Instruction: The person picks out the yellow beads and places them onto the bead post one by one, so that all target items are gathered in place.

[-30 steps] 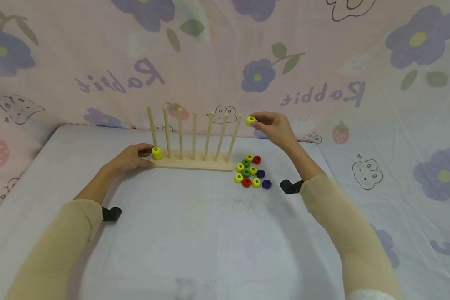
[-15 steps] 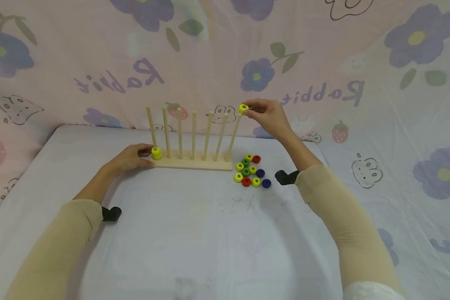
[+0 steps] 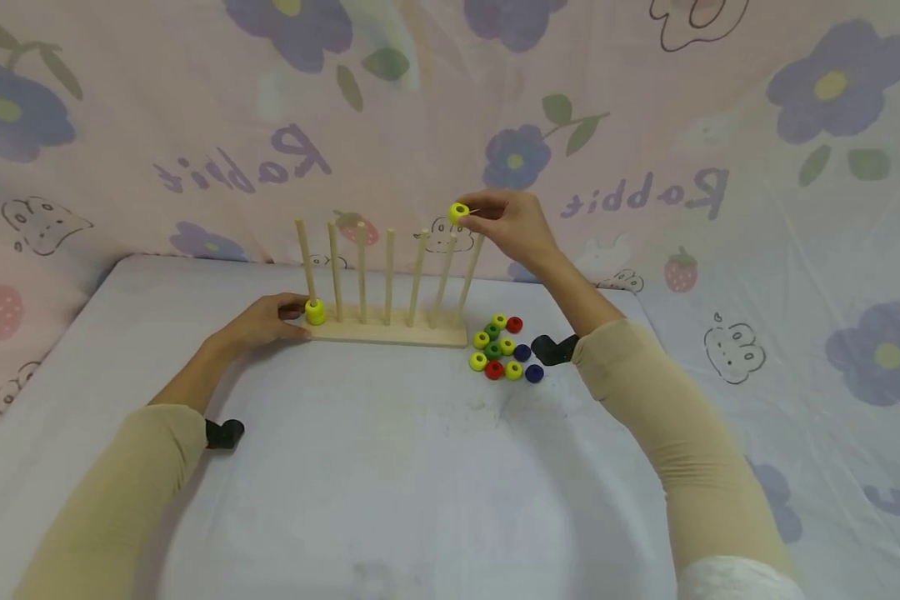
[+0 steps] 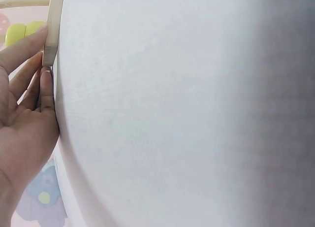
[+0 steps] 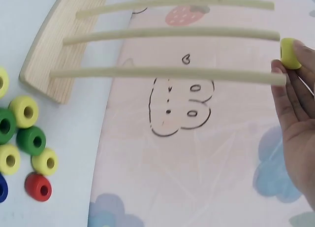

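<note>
1. Showing fine grain in the right wrist view, a long, flat, pale wooden base point(image 3: 390, 335) lies across the far part of a table spread with smooth white cloth point(image 3: 330, 500). Seven slim, round, pale wooden pegs point(image 3: 389, 279) rise from it in a row, the outer ones leaning outward in the head view.

2. Two smooth yellow rounded beads point(image 3: 315, 313) sit stacked at the foot of the leftmost peg.

3. Just right of the base lies a loose cluster of small, round, holed beads point(image 3: 493, 351) – five yellow, two green, two red and two dark blue.

4. Behind everything hangs a creased pink cloth point(image 3: 412, 125) printed with purple flowers, strawberries and outlined rabbits. Beige sleeves point(image 3: 633, 400) cover both forearms; a black wrist mount point(image 3: 555, 350) stands close by the cluster's right side in the head view.

5. The left hand point(image 3: 264, 322) grips the left end of the base, thumb on the near side.

6. The right hand point(image 3: 516, 227) pinches a smooth yellow barrel-shaped bead point(image 3: 459, 214), its dark round hole showing, near the tips of the two rightmost pegs – whether it touches one, I cannot tell.
</note>
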